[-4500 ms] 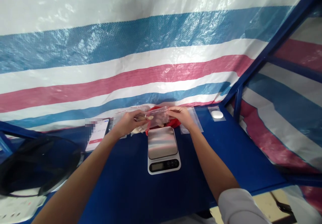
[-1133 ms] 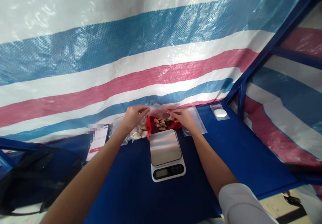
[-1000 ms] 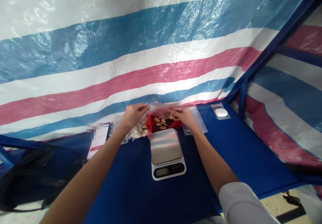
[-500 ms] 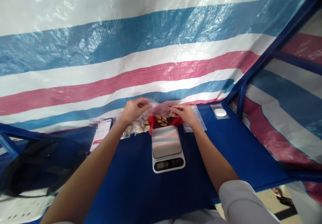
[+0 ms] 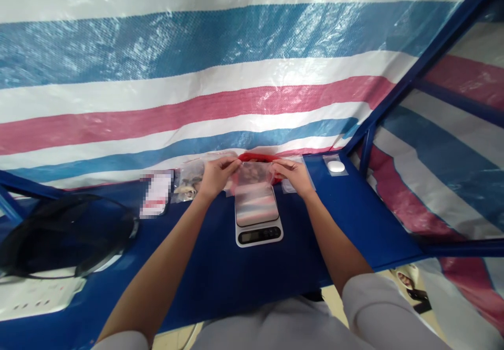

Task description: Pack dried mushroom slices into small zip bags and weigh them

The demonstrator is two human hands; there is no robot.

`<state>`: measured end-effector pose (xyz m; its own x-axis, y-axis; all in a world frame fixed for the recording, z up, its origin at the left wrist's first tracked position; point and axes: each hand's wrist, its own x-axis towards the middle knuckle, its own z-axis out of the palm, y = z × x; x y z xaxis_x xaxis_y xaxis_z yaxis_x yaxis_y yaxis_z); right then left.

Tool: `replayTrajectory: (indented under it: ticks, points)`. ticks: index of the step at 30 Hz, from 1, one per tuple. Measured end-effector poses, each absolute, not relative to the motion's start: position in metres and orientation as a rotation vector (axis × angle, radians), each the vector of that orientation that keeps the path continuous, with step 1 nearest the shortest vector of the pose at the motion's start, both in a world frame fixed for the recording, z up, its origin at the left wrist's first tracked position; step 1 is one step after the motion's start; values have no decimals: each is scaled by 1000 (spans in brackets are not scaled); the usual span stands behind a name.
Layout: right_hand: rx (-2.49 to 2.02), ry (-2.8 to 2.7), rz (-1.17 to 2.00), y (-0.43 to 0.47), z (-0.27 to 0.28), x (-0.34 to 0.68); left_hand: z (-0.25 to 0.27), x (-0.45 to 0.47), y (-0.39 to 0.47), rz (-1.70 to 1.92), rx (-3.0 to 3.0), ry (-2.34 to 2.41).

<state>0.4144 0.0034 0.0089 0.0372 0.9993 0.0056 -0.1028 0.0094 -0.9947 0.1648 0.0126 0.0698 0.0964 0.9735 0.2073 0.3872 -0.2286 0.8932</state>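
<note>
A clear plastic bag (image 5: 256,173) is stretched between my two hands, above the back edge of a digital kitchen scale (image 5: 256,205). My left hand (image 5: 218,176) pinches its left top corner, and my right hand (image 5: 292,175) pinches the right one. Through the film I make out a red bag (image 5: 258,157) behind it, with brownish dried pieces inside. The scale has a shiny metal plate and a dark display whose reading I cannot make out. Beside my left hand lie clear bags of pale dried pieces (image 5: 187,190), partly covered by that hand.
Flat clear bags (image 5: 309,174) lie right of my right hand. A white oval object (image 5: 336,166) sits on a small bag at the far right. To the left are a phone (image 5: 157,192), a black strapped item (image 5: 71,234) and a white power strip (image 5: 39,295). Striped sheeting (image 5: 197,93) rises behind the blue table (image 5: 220,282).
The clear bag has come down and toward me, and is now spread flat upright between both hands. It now covers much of the red bag. The camera view has shifted a little.
</note>
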Motion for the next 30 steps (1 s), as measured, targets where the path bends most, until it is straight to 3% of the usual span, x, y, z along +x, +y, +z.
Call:
replayTrajectory:
  ticks: [13, 24, 30]
  points:
    - [-1117, -1174, 1226, -22, 1, 425, 34, 183, -18, 1243, 1311, 1310]
    - [-1175, -1597, 1124, -15, 26, 438, 72, 188, 7, 636, 1905, 1226]
    - [-1149, -1709, 1064, -16, 39, 441, 81, 220, 20, 542, 1903, 931]
